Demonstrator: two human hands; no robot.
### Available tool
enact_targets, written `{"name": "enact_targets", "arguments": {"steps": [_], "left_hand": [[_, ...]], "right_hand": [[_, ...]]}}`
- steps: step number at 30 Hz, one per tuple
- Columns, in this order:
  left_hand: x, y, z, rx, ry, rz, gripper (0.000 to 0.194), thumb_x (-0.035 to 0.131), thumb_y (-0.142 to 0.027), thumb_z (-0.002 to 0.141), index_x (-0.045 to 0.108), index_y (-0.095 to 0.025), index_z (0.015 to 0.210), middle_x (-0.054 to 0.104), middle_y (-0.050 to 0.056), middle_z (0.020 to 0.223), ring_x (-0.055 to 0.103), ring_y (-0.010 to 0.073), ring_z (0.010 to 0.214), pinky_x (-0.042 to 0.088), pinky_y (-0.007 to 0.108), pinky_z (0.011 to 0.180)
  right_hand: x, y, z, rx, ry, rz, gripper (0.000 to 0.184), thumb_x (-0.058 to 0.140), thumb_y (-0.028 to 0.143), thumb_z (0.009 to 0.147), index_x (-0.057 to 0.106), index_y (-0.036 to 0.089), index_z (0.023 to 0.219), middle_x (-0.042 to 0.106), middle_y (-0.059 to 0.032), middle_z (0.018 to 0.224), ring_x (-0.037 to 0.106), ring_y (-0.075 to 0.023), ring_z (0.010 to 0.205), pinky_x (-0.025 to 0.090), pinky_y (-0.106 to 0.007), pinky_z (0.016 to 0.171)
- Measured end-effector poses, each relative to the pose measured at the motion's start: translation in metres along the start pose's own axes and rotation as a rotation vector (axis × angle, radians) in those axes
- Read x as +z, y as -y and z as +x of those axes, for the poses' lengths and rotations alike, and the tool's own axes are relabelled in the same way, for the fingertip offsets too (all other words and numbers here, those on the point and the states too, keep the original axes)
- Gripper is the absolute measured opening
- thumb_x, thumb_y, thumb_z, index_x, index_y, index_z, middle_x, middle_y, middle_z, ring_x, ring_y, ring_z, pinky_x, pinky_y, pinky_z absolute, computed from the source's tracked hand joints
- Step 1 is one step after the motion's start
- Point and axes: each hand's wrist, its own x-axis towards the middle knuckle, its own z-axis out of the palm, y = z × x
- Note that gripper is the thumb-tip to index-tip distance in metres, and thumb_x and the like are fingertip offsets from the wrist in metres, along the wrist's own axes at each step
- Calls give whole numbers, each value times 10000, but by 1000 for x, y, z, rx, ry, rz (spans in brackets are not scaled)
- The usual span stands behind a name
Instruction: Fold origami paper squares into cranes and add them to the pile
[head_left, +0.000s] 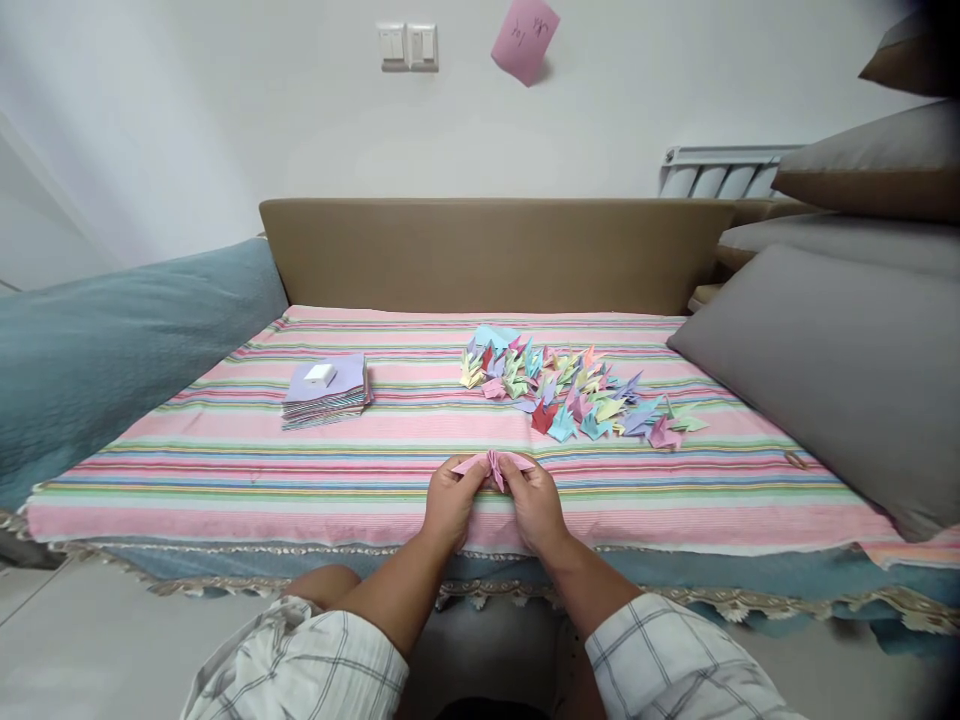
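A pink origami crane (493,464) is pinched between my two hands near the front edge of the striped cloth. Its wings spread to both sides, and its folded middle shows between my thumbs. My left hand (451,497) grips the left wing, thumb on top. On the other wing, my right hand (535,502) holds in the same way; the fingers beneath are mostly hidden. Just beyond my hands lies a heap of folded paper cranes (577,395) in many colours. To the left sits a stack of square coloured paper (330,408) with a small white block (320,375) on top.
The striped cloth (225,445) covers a sofa seat with a brown backrest (495,255). A blue armrest (127,340) borders the left, and grey cushions (840,370) pile up on the right. A small brownish loop (796,460) lies near the cushions.
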Motion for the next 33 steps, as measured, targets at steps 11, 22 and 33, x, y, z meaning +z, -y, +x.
{"name": "enact_targets", "arguments": {"steps": [11,22,33], "left_hand": [[2,-10,-1,170,102,484,384,531,-517,765,543,-179,583,534,-3,588,507,141,604,392,252,625],[6,-13,-3,86,204,326,339,517,-499,787,527,-190,646,520,-29,531,507,132,526,415,254,578],[6,-3,0,-151,132,-32,378,645,-514,676,594,-140,694,593,5,577,555,140,542,465,274,586]], "right_hand": [[6,-3,-2,70,10,60,326,550,509,757,569,187,717,483,32,535,440,-113,503,387,-230,495],[9,-6,-3,117,34,124,316,562,498,758,506,199,670,406,67,490,351,-85,432,293,-210,412],[11,-4,0,254,-19,250,336,621,503,698,535,178,681,414,75,469,334,-60,395,247,-187,368]]}}
